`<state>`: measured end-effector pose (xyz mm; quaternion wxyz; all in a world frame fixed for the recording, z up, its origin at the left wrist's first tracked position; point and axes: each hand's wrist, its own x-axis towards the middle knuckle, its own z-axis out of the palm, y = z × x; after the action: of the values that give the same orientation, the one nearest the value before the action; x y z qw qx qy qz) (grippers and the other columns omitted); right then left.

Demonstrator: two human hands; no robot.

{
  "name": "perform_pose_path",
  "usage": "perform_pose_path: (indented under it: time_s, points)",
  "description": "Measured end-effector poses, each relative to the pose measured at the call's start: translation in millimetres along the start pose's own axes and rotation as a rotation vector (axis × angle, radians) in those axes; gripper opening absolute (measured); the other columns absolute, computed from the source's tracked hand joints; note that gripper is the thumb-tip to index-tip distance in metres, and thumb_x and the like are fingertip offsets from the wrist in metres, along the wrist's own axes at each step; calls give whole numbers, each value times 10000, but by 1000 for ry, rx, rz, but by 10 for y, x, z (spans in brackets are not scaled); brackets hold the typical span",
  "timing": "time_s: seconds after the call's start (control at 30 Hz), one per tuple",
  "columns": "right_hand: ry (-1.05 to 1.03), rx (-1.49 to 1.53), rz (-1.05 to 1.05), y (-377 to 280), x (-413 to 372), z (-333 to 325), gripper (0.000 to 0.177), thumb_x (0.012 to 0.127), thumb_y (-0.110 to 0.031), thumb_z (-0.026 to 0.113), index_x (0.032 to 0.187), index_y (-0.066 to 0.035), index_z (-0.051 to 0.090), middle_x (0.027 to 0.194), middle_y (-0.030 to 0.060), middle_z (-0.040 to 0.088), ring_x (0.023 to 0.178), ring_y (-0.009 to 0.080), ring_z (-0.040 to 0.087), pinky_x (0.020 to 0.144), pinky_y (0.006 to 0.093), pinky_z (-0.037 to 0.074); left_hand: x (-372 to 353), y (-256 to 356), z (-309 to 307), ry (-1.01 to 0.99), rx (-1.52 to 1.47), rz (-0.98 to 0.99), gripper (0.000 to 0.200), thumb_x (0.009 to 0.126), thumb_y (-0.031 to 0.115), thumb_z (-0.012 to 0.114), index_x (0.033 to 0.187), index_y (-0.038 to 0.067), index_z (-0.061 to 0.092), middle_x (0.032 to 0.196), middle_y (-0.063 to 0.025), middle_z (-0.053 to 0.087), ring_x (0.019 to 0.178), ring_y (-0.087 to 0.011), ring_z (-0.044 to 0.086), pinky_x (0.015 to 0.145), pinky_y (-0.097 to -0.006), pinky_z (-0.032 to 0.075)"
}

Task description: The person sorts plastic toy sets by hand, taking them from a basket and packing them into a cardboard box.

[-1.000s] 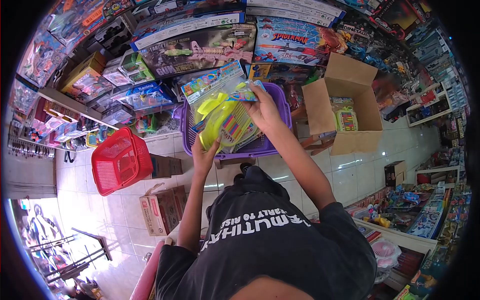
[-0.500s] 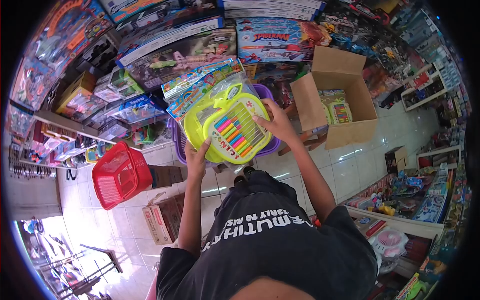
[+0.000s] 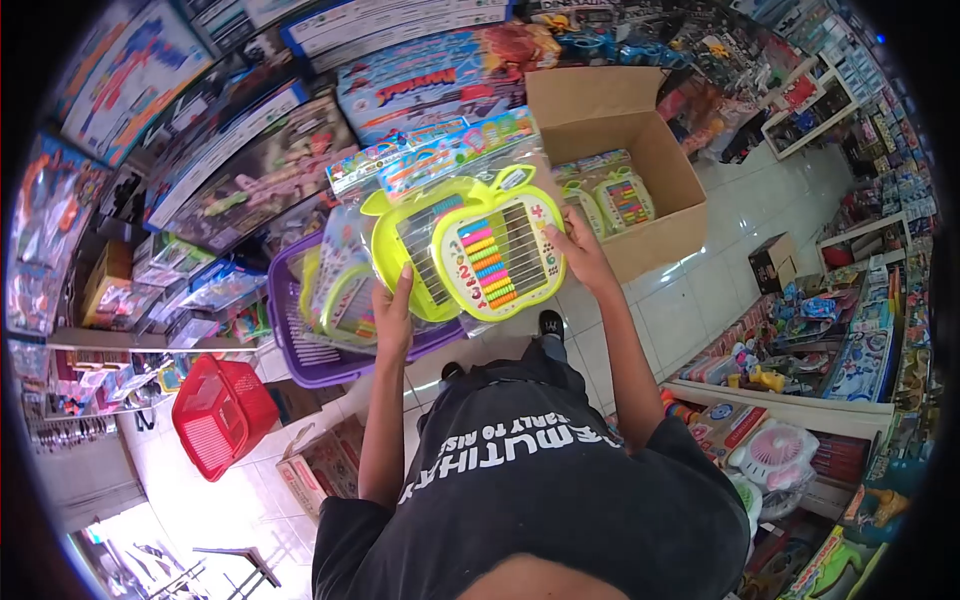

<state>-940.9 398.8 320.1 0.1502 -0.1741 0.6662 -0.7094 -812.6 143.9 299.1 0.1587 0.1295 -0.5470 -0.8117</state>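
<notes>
My left hand (image 3: 392,318) is closed on the left edge of yellow-green apple-shaped abacus toys in clear bags with printed headers. The front abacus toy (image 3: 497,262) has rows of coloured beads and printed numbers. A second abacus toy (image 3: 415,235) lies partly behind it. At the right edge, my right hand (image 3: 583,255) grips the front abacus toy, thumb on its face. Below and left of the toys stands a purple basket (image 3: 292,350) with similar bagged toys inside. An open cardboard box (image 3: 655,240), beyond my right hand, holds more abacus packs (image 3: 622,198).
A red basket (image 3: 225,415) stands on the tiled floor at left, near a printed carton (image 3: 325,455). Boxed toys, including a Spider-Man box (image 3: 425,85), are stacked ahead. Shelves of toys and a pink fan (image 3: 775,452) line the right side.
My view and body have turned right. The held toys are now closer to the cardboard box, and the purple basket sits further left with its contents more visible. Both hands keep their hold.
</notes>
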Motion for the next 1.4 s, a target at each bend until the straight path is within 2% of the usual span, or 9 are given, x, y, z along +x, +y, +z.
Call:
perform_pose_path:
  time_s: [0.3,0.53,0.67,0.93,1.0,1.13,1.27,1.33,1.4]
  points:
    - [305,86,-46,-116,298,-1889,188,897,-163,523,1021,-28,479,947,34,566,855,58,515,728,216,426,560,-517,1293,166,26,37,232,903,190,528,1035,0,548,918,-14,572,821,-63,499,733,-227,404]
    - [251,-101,130,251,671,-2773,176,893,-160,534,990,-22,483,872,57,600,767,65,540,657,214,431,538,-649,1683,325,139,74,249,909,191,511,1076,6,514,949,-47,581,820,-90,550,711,-249,450]
    - [110,-137,252,682,960,-2878,208,874,-147,558,1032,-40,474,827,42,588,749,68,540,645,226,428,404,-643,1740,407,60,74,280,907,179,509,1125,6,478,977,-56,572,846,-110,568,733,-262,471]
    - [-207,-271,564,1376,1464,-2664,385,842,-120,564,1183,-43,402,1048,115,580,860,184,579,707,301,456,409,-712,1712,459,83,72,284,900,172,521,1130,9,486,985,-48,572,854,-105,560,749,-257,458]
    - [-237,-285,826,1375,1505,-2658,465,837,-115,563,1245,-49,351,1097,123,562,914,231,573,693,364,468,444,-722,1735,474,93,58,290,899,173,524,1134,8,485,983,-47,575,864,-105,559,754,-253,454]
    - [-224,-288,837,1768,1507,-2703,500,837,-127,564,1267,-49,321,1127,150,545,938,264,572,656,424,483,580,-751,1691,497,36,27,240,901,192,530,1056,9,524,939,-29,589,815,-70,538,720,-221,430]
    - [-355,-652,764,1990,1485,-2680,476,827,-209,578,1209,-20,366,1116,201,541,932,292,590,638,447,516,699,-746,1586,445,11,-28,232,903,193,528,1048,14,525,915,-21,588,792,-66,532,698,-222,429]
    - [-471,-1087,709,2065,1512,-2666,450,810,-247,596,1135,5,413,1067,211,566,946,311,585,625,417,520,759,-736,1571,420,17,-35,227,903,193,526,1045,15,525,906,-18,587,782,-64,529,689,-221,428]
    - [-466,-1128,653,2126,1482,-2678,421,805,-270,597,1078,16,453,998,213,592,933,316,587,683,417,509,802,-723,1573,406,59,-20,223,903,196,527,1036,17,527,892,-18,585,762,-64,523,674,-222,426]
